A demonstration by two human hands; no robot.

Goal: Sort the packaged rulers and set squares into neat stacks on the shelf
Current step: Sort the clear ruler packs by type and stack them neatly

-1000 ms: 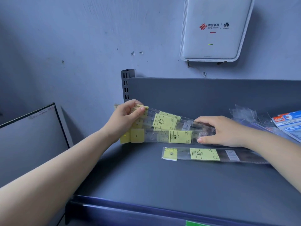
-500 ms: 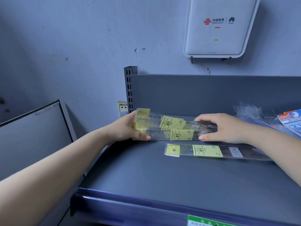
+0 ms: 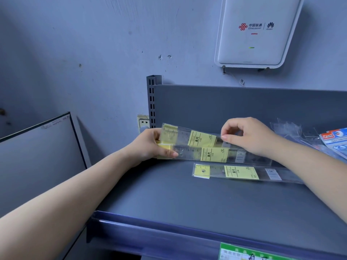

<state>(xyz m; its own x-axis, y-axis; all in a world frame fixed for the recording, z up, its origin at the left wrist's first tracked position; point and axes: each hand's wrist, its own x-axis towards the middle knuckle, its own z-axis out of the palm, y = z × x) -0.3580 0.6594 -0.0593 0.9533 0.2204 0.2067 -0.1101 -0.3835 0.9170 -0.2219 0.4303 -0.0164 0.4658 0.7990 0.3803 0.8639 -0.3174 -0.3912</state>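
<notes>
My left hand (image 3: 150, 145) grips the left end of a bundle of packaged rulers (image 3: 202, 145), thumb across the front and fingers wrapped behind the yellow header cards. The bundle sits near the back of the grey shelf (image 3: 169, 199), its long edge on the shelf surface and its face tipped toward me, with the rulers fanned a little so two yellow labels show one above the other. My right hand (image 3: 246, 136) has its fingers curled, the tips pinching the upper edge of the bundle near its middle. One more packaged ruler (image 3: 242, 172) lies flat on the shelf just in front of the bundle. Clear packets (image 3: 287, 128) and a blue and red pack (image 3: 336, 141) lie at the right end.
</notes>
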